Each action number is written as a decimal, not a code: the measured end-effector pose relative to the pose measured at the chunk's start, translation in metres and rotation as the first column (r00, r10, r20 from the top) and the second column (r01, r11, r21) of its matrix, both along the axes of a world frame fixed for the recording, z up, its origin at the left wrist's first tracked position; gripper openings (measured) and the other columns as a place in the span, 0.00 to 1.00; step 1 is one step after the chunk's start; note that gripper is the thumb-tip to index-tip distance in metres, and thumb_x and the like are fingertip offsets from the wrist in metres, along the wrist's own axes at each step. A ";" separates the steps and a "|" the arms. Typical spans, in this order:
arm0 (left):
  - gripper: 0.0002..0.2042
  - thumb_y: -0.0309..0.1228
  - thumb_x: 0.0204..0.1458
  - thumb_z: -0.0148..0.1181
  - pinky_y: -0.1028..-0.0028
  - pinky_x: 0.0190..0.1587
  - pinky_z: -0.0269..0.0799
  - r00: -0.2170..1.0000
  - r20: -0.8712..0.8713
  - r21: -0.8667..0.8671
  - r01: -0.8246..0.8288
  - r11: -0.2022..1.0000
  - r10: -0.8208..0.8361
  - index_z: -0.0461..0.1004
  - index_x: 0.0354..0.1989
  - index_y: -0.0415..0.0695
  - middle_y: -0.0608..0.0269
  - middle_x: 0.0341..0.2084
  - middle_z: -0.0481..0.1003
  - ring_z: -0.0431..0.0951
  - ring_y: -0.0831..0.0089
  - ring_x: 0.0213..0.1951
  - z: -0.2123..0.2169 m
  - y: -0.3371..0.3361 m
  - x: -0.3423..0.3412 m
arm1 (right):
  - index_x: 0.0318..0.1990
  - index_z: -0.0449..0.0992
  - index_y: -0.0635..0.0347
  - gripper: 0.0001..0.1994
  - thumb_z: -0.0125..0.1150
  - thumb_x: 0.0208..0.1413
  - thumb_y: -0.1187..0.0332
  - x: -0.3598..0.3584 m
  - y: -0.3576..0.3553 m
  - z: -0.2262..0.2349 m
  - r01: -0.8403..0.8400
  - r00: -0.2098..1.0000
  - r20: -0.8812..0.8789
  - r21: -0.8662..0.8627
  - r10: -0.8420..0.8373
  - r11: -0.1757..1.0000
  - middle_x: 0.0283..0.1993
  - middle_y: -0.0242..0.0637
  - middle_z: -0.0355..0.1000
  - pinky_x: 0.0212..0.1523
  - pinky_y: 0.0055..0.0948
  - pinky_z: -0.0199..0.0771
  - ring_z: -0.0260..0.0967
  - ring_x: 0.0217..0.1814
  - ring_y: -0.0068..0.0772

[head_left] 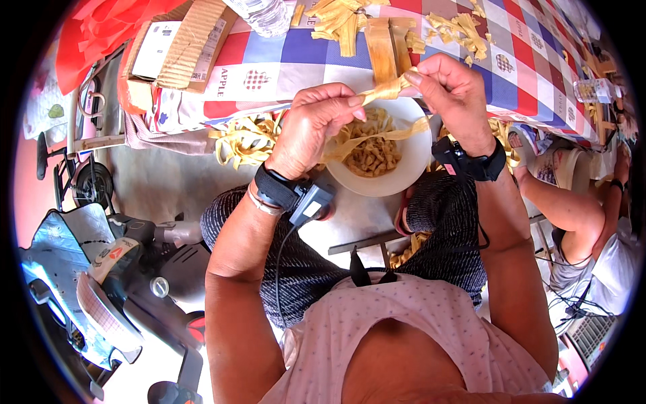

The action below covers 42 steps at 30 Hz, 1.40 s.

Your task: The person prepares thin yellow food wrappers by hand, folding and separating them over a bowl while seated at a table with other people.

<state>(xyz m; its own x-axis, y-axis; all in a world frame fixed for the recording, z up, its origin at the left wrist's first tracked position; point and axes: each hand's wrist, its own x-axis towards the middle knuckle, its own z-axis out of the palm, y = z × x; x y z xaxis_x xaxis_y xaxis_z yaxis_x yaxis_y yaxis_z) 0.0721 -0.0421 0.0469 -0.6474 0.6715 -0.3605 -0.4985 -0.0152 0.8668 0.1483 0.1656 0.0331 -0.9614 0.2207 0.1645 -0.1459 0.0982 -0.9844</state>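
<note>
My left hand [311, 124] and my right hand [456, 94] are raised over a white bowl [416, 168], closed in pinches. Between their fingertips they stretch a flat, pale yellow strip [385, 90], which looks like tofu skin. Small folded or knotted yellow pieces [371, 160] fill part of the bowl. Another long strip [412, 129] trails across its rim. On the table edge just beyond my hands lies a wider orange-yellow sheet [381, 50]. Black bands with small devices sit on both my wrists.
A checkered tablecloth [296, 67] carries an open cardboard box [192, 44], a clear plastic bottle [264, 15] and scattered yellow pieces [461, 32]. Loose strips [250, 138] hang below the edge. A scooter [128, 269] stands at left; another person's arm [572, 209] shows at right.
</note>
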 end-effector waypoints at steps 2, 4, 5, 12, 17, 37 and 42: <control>0.05 0.26 0.52 0.53 0.86 0.20 0.46 0.998 0.065 0.051 -0.013 0.999 0.009 0.71 0.30 0.36 0.68 0.21 0.73 0.56 0.90 0.17 -0.005 -0.005 -0.002 | 0.34 0.72 0.63 0.04 0.61 0.56 0.74 0.001 0.004 -0.002 -0.114 0.991 0.062 -0.095 0.121 0.989 0.25 0.24 0.70 0.23 0.11 0.56 0.60 0.25 0.08; 0.05 0.27 0.52 0.55 0.87 0.24 0.52 0.985 0.157 0.129 0.051 0.990 -0.071 0.73 0.30 0.38 0.68 0.22 0.73 0.62 0.87 0.22 -0.012 -0.012 -0.010 | 0.37 0.71 0.62 0.05 0.61 0.55 0.73 0.000 0.003 0.001 -0.158 0.979 0.104 -0.141 0.173 0.977 0.28 0.26 0.70 0.25 0.11 0.59 0.62 0.27 0.09; 0.05 0.28 0.51 0.56 0.87 0.26 0.55 0.973 0.201 0.170 0.079 0.982 -0.113 0.75 0.29 0.39 0.68 0.22 0.74 0.66 0.86 0.24 -0.014 -0.014 -0.012 | 0.38 0.70 0.62 0.06 0.61 0.55 0.73 0.000 0.003 0.001 -0.178 0.972 0.124 -0.165 0.200 0.970 0.30 0.27 0.71 0.25 0.12 0.60 0.63 0.27 0.10; 0.05 0.24 0.51 0.54 0.85 0.22 0.51 0.996 -0.039 0.011 0.076 0.997 -0.075 0.73 0.28 0.36 0.70 0.20 0.71 0.61 0.88 0.20 -0.008 -0.002 0.004 | 0.39 0.70 0.61 0.09 0.63 0.52 0.76 0.005 -0.015 -0.004 -0.302 0.943 0.071 -0.227 0.326 0.926 0.38 0.30 0.71 0.31 0.15 0.67 0.66 0.31 0.12; 0.03 0.24 0.49 0.55 0.86 0.24 0.55 0.991 -0.116 -0.015 0.061 0.998 -0.062 0.73 0.26 0.37 0.70 0.20 0.70 0.65 0.86 0.23 -0.012 -0.002 0.009 | 0.34 0.73 0.62 0.05 0.63 0.51 0.79 0.007 -0.019 0.001 -0.280 0.959 0.038 -0.022 0.281 0.960 0.32 0.27 0.71 0.28 0.13 0.66 0.65 0.29 0.11; 0.10 0.33 0.54 0.59 0.82 0.23 0.49 0.986 -0.156 0.028 -0.049 0.998 0.053 0.73 0.27 0.38 0.75 0.14 0.61 0.53 0.84 0.17 -0.015 0.013 -0.050 | 0.33 0.73 0.63 0.04 0.62 0.52 0.74 -0.032 0.041 -0.025 0.025 0.978 0.208 -0.234 0.025 0.972 0.24 0.30 0.71 0.22 0.15 0.62 0.63 0.21 0.14; 0.08 0.30 0.52 0.61 0.81 0.21 0.45 0.983 -0.144 0.003 -0.113 0.994 0.112 0.72 0.25 0.40 0.78 0.14 0.57 0.50 0.86 0.17 -0.025 0.027 -0.057 | 0.34 0.73 0.63 0.05 0.63 0.52 0.74 -0.043 0.044 -0.034 0.056 0.974 0.227 -0.191 -0.011 0.980 0.24 0.30 0.71 0.20 0.16 0.62 0.62 0.20 0.14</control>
